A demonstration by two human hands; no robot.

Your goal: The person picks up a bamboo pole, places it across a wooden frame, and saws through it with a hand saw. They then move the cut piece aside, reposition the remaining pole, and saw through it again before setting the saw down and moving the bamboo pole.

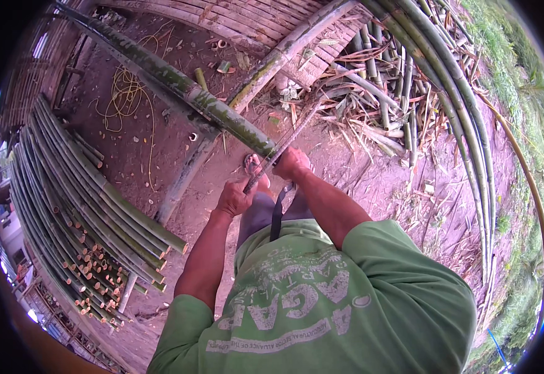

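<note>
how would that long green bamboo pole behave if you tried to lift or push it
Probably stiff: the bamboo pole runs straight with no visible sag. Likely heavy and awkward to lift from one end, being thick and very long. Being round, it may roll sideways when pushed; the left hand and right hand hold a long blade at its near end.

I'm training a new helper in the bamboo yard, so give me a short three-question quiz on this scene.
1. True or false: the left hand and right hand are both empty.
2. The stack of cut poles lies to the person's: A left, B right, C rear.
3. What colour is the coiled rope?
Key: 1 false, the left grips a long blade; 2 A; 3 yellow.
</note>
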